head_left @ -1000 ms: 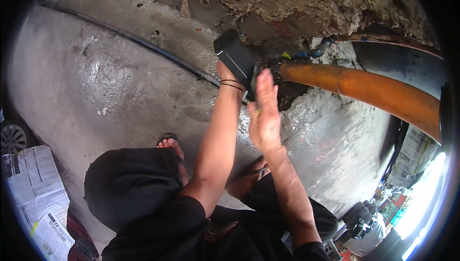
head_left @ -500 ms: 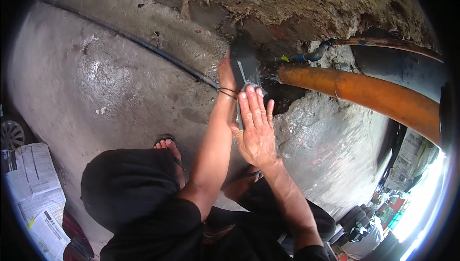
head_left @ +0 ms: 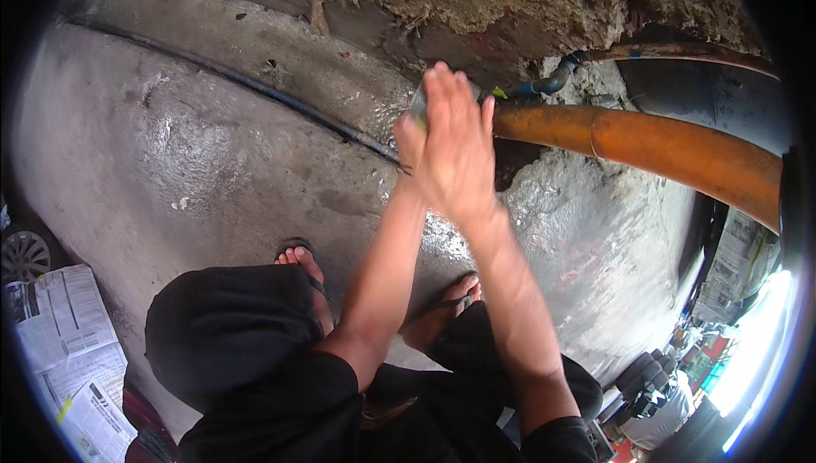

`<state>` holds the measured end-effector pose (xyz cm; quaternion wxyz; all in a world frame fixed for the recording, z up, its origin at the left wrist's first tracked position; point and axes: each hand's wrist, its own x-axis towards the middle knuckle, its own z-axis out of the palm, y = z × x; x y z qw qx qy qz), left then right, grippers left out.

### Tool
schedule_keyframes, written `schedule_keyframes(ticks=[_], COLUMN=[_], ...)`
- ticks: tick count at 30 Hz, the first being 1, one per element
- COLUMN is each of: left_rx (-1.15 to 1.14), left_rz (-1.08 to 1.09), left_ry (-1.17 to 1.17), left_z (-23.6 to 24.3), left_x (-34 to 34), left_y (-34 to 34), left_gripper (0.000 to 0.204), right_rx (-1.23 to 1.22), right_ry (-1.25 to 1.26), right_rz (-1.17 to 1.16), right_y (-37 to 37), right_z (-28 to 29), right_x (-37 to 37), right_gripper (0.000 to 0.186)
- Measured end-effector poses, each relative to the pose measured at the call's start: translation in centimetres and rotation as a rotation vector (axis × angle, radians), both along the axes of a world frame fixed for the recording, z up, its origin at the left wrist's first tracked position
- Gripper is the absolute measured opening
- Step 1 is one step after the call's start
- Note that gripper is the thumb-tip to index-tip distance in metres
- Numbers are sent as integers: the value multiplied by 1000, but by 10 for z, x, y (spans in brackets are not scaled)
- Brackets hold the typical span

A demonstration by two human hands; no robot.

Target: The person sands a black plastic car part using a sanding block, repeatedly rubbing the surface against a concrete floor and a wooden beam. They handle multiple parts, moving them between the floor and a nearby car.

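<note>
My two hands are together at the middle, in front of the rough wall foot. My right hand lies over the top with its fingers stretched out, slightly blurred by motion. Under it, my left hand grips a flat, wet, dark piece, its thumb side showing at the left. Only a greyish-green shiny edge of the flat piece shows beside the right fingers; its kind cannot be made out. Most of the left fingers are hidden. A thin dark band circles my left wrist.
A thick orange pipe runs off right from close by my hands, over a hollow. Beyond it is a blue-grey pipe elbow. A thin dark pipe crosses the wet concrete floor. Newspapers lie at the left.
My right hand has slid forward along the flat piece and now covers most of it. The piece was upright and largely visible before. My left hand has shifted slightly right and down.
</note>
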<state>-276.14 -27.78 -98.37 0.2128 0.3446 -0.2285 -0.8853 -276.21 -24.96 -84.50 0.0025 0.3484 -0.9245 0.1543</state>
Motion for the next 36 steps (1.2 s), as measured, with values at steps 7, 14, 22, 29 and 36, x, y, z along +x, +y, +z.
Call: schedule_keyframes(ticks=[7,14,22,29,36], left_rx=[9,-153,-317,730,564], left_rz=[36,-29,-7,59,-20], left_ry=[114,-58,107,290,150], left_z=[4,-32,22,14,-109], left_x=[2,-5,2,5,21], left_y=[-21,-1,-6,-19,-32], left_gripper=[36,28,21,50,31], right_rx=[69,206,21,-203,-1559], right_ry=[-59,-457,27,-182,-1493], right_rz=[56,-101,-79,-2,-752], right_y=[-6,-29,-19,-7,96], right_z=[2,20,-2,-16,-74], right_x=[42,-57,-3,6,2], right_gripper=[67,58,59,45,46])
